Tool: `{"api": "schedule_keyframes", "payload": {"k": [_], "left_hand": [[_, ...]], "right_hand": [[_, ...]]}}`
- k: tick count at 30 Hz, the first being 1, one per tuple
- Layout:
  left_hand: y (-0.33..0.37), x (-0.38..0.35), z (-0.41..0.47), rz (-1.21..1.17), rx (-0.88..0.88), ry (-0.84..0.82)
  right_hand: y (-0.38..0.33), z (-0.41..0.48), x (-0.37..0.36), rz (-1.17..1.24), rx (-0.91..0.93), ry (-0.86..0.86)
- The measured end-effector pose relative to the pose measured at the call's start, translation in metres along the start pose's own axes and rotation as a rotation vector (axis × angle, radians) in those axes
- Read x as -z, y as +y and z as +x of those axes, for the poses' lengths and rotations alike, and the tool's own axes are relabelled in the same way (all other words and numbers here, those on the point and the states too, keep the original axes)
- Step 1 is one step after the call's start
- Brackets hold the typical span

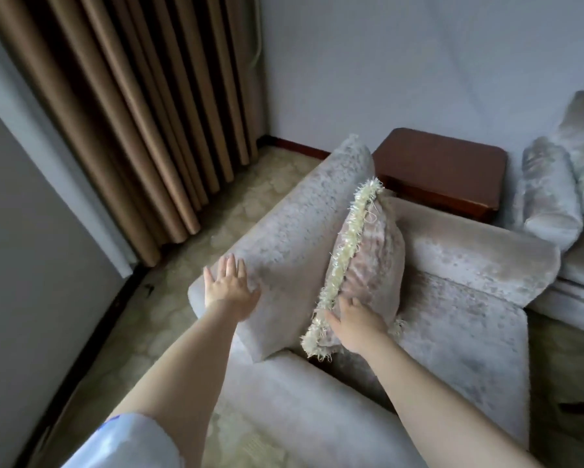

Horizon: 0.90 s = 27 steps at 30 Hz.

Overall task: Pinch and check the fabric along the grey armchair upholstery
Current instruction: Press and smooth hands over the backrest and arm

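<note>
Grey, crushed-velvet upholstery covers the armchair [452, 315], and the left hand [228, 287] lies spread flat, fingers apart and gripping nothing, on the top of its backrest [294, 231], probably to steady the fabric before a pinch. Just to its right, the right hand [356, 324] rests open against the lower face of a fringed cushion [368, 265] (its fingertips partly hidden), seemingly propping it aside so the upholstery behind can be checked.
</note>
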<state>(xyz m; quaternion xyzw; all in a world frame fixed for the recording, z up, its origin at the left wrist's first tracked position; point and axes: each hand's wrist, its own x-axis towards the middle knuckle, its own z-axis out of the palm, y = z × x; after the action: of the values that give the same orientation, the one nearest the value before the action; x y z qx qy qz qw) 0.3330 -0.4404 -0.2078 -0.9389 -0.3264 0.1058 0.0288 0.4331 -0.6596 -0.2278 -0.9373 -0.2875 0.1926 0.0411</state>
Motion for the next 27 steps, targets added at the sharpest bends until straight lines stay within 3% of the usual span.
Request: {"api": "schedule_keyframes", "payload": {"k": [5, 10, 14, 23, 27], "left_hand": [[-0.059, 0.008, 0.059, -0.079, -0.279, -0.165], [-0.108, 0.044, 0.111, 0.053, -0.585, -0.028], [-0.138, 0.062, 0.150, 0.200, -0.687, 0.006], [-0.152, 0.074, 0.285, 0.399, -0.946, 0.106], [-0.152, 0.085, 0.362, 0.409, -0.962, 0.069]], "right_hand": [[-0.125, 0.089, 0.026, 0.202, -0.077, 0.110], [-0.199, 0.160, 0.041, 0.452, -0.280, 0.193], [-0.214, 0.191, 0.036, 0.307, -0.449, 0.221], [-0.198, 0.303, 0.073, 0.406, -0.779, 0.351], [-0.187, 0.349, 0.088, 0.421, -0.898, 0.270]]}}
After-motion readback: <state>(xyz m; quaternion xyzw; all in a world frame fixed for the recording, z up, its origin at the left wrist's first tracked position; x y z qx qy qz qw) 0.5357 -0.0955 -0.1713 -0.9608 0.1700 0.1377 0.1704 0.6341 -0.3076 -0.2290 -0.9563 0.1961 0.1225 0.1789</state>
